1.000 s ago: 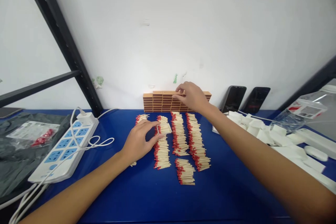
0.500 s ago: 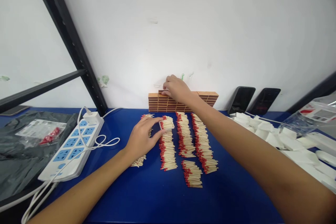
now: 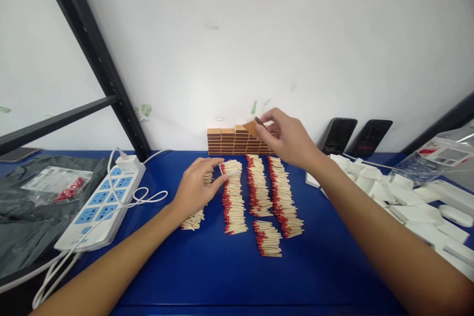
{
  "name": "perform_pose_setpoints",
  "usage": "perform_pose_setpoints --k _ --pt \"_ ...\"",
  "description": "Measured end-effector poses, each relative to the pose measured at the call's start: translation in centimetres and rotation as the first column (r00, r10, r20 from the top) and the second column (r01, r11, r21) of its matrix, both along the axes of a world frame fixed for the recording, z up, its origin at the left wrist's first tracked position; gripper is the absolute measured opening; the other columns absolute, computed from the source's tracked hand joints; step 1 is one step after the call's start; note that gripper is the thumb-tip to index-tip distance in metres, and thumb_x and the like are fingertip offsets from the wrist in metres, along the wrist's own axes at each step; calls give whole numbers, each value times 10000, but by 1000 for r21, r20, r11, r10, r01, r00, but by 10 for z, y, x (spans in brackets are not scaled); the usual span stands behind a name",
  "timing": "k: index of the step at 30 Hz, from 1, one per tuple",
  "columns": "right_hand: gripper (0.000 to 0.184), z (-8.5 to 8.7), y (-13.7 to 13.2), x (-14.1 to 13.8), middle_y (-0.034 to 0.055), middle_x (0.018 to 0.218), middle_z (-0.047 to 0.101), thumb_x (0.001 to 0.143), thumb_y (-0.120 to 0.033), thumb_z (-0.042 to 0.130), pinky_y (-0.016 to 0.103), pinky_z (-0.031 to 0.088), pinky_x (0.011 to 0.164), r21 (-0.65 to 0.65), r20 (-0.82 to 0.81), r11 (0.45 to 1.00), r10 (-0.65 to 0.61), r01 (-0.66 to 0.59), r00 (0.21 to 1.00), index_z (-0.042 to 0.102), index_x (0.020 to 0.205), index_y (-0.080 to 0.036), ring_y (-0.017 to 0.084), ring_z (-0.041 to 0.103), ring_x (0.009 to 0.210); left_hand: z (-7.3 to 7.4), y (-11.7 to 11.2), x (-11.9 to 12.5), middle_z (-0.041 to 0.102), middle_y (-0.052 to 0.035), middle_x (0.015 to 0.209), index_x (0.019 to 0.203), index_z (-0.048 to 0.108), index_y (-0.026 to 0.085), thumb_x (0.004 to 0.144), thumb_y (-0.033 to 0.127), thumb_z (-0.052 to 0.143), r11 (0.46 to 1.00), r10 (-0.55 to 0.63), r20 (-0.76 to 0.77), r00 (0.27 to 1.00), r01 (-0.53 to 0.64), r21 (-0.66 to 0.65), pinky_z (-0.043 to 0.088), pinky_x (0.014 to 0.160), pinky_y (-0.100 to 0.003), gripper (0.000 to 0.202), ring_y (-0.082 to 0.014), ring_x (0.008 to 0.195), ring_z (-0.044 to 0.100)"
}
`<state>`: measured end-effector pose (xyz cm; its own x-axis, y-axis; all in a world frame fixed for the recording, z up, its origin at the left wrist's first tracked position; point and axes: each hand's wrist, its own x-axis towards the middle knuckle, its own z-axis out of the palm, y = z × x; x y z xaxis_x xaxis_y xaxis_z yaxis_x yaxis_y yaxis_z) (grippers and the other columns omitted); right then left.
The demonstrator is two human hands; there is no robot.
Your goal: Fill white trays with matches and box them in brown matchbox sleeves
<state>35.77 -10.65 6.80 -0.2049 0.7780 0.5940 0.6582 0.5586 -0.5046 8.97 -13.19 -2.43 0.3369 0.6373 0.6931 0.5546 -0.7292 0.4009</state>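
Observation:
My left hand [image 3: 196,185] pinches a small white matchbox tray [image 3: 230,168] filled with red-headed matches, above one of the match rows. My right hand [image 3: 285,133] grips an orange-brown matchbox [image 3: 251,128] with a dark striking side, held tilted in front of the stack. Whether a tray is inside it cannot be seen. Behind, a stack of matchboxes [image 3: 225,142] stands against the wall, its right part hidden by my right hand. Rows of matches [image 3: 234,207] lie on the blue table [image 3: 207,271], with a shorter bunch [image 3: 267,238] nearer me.
At left are a white power strip [image 3: 101,202] with cables and a dark plastic bag [image 3: 33,207]. Two black phones [image 3: 338,136] lean on the wall at right. White pieces [image 3: 411,205] are heaped on the right side. A black shelf post [image 3: 96,54] rises at left.
My right hand has moved right and toward me from the stack's top, with the matchbox now tilted in its fingers. My left hand still holds the tray in nearly the same place.

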Motion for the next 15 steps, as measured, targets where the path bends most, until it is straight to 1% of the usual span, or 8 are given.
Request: perform_pose_setpoints --k 1,2,4,5,7,10,12,15 --pt "253 -8 -13 7 81 960 741 1010 -486 594 361 549 573 -123 -164 990 49 -69 985 513 1015 -246 236 730 758 0 -1 1 773 -53 1166 1260 697 230 950 367 752 1000 -8 6 1000 8 1 597 961 -399 344 -220 1060 706" --pt "315 -17 -25 14 76 983 738 981 -534 632 352 565 536 -207 -290 966 93 -158 952 483 980 -257 242 747 770 1 -2 2 773 -54 1160 1258 699 232 949 370 752 1000 -15 11 1000 15 1 599 957 -397 343 -219 1049 709" --pt "411 -35 -40 22 38 895 723 915 -580 717 355 609 540 -299 -443 918 109 -262 890 455 939 -264 242 764 760 2 -4 5 774 -56 1144 1248 704 232 946 375 755 1000 -26 21 999 26 -1 603 945 -390 338 -216 1018 715" --pt "436 -43 -44 25 19 846 712 889 -584 748 360 624 559 -324 -478 901 108 -289 872 457 926 -261 229 760 730 2 -5 6 775 -56 1134 1241 707 232 944 375 756 1000 -30 23 999 30 -2 604 942 -387 333 -214 1005 717" --pt "444 -56 -48 28 3 800 700 861 -571 786 366 642 604 -362 -490 876 113 -319 865 482 911 -250 203 744 701 3 -7 7 776 -55 1121 1236 710 231 942 372 758 999 -35 18 999 35 -7 603 942 -380 329 -210 998 718" --pt "413 -66 -48 30 38 906 711 847 -534 808 367 646 649 -368 -441 865 161 -342 883 532 918 -235 207 733 809 4 -7 7 775 -53 1117 1241 712 235 940 369 758 1000 -27 9 1000 28 -8 602 932 -374 332 -208 1002 720" --pt "385 -71 -46 31 65 1016 705 843 -503 815 366 643 679 -346 -376 883 179 -317 909 578 977 -230 215 712 892 4 -7 7 773 -53 1119 1244 715 241 939 377 760 1000 -18 4 1000 18 -14 604 921 -372 338 -207 993 722" --pt "400 -77 -46 31 84 1103 697 828 -472 829 354 628 675 -312 -245 921 159 -233 956 646 1096 -236 214 675 913 5 -8 7 772 -54 1124 1243 717 244 937 394 761 999 -25 3 1000 25 -35 606 930 -370 343 -205 997 721"
